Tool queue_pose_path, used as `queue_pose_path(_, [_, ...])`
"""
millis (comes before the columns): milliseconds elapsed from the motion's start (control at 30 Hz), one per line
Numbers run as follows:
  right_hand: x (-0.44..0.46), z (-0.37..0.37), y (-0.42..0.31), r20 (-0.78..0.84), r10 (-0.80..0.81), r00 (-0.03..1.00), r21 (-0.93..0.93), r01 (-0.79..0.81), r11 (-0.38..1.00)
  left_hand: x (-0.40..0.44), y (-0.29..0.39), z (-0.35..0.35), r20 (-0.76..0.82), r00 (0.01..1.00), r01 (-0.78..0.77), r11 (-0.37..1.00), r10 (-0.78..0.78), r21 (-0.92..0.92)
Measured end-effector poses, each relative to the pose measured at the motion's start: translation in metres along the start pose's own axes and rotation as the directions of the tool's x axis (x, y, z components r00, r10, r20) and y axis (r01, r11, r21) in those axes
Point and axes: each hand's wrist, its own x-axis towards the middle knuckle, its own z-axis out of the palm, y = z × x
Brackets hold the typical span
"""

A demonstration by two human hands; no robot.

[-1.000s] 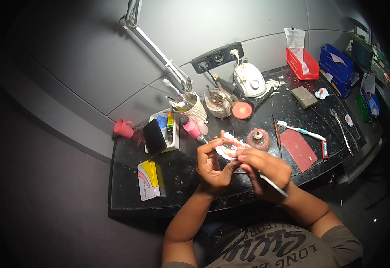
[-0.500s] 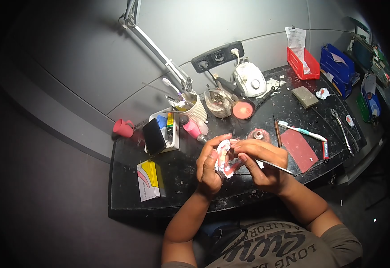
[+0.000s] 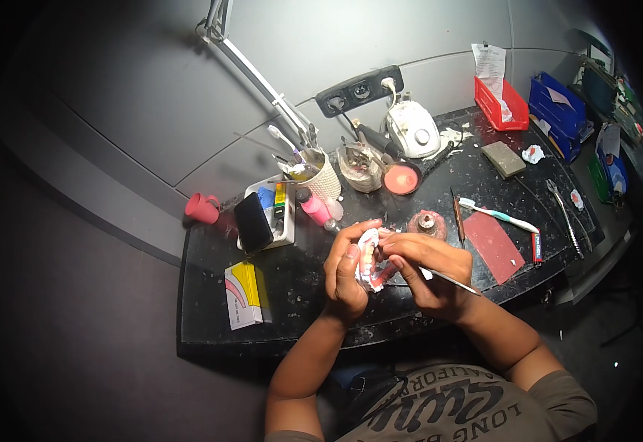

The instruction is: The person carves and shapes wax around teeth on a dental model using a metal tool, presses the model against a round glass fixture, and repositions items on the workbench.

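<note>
A dental model (image 3: pixel 368 259) with pink wax and a row of teeth on a white base is held up over the front of the black workbench, my left hand (image 3: pixel 345 276) closed around its left side. My right hand (image 3: pixel 433 267) pinches a thin wax carving tool (image 3: pixel 450 281), its pale handle sticking out toward the lower right. The tool's working tip is hidden behind my fingers, close to the model's right side. Just beyond my right hand stands a small spirit burner (image 3: pixel 427 224) with pink wax on it.
A pink wax sheet (image 3: pixel 492 249), a toothbrush (image 3: pixel 499 216) and a brown-handled tool (image 3: pixel 458 215) lie to the right. At the back are a dish of pink wax (image 3: pixel 400 179), a white motor unit (image 3: pixel 412 131) and a tool cup (image 3: pixel 323 179). A phone (image 3: pixel 253 222) and a yellow-white box (image 3: pixel 244 296) sit left.
The right hand and its tool have tilted slightly, and the tool's handle end sits a little lower. The left hand and the model hold nearly the same place.
</note>
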Motion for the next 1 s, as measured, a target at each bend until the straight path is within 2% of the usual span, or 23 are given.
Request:
queue_pose_path(200, [0.000, 0.000, 0.001, -0.004, 0.022, 1.000, 0.020, -0.022, 1.000, -0.001, 0.001, -0.001, -0.003, 1.000, 0.008, 1.000, -0.008, -0.003])
queue_pose_path(267, [0.001, 0.000, 0.000, 0.011, 0.016, 1.000, 0.026, -0.017, 1.000, 0.000, -0.008, -0.009, 0.011, 0.999, -0.046, 0.994, 0.046, 0.096])
queue_pose_path(367, [0.001, -0.001, 0.001, 0.011, 0.038, 0.999, 0.041, -0.039, 0.998, 0.000, 0.004, 0.000, 0.007, 1.000, 0.003, 1.000, -0.003, -0.012])
queue_pose_path(433, [0.001, -0.001, 0.001, 0.000, 0.066, 0.998, 0.052, -0.066, 0.996, 0.000, 0.005, 0.002, 0.002, 1.000, -0.002, 1.000, 0.002, 0.000])
queue_pose_path(500, [0.001, 0.000, 0.002, 0.034, 0.016, 0.999, 0.029, -0.017, 0.999, 0.001, 0.004, 0.001, 0.000, 1.000, -0.008, 1.000, 0.008, 0.014])
queue_pose_path(567, [0.000, 0.000, 0.005, 0.023, 0.021, 1.000, 0.036, -0.021, 0.999, 0.003, 0.001, -0.001, 0.022, 0.997, -0.075, 0.995, 0.074, 0.062])
queue_pose_path(667, [0.000, 0.000, 0.005, 0.017, 0.028, 0.999, 0.047, -0.029, 0.998, 0.001, 0.008, 0.004, 0.001, 1.000, -0.005, 1.000, 0.005, 0.016])
queue_pose_path(1000, [0.000, -0.003, 0.005, 0.040, 0.042, 0.998, 0.056, -0.044, 0.997, 0.001, -0.001, 0.001, 0.002, 1.000, 0.001, 1.000, -0.001, -0.023])
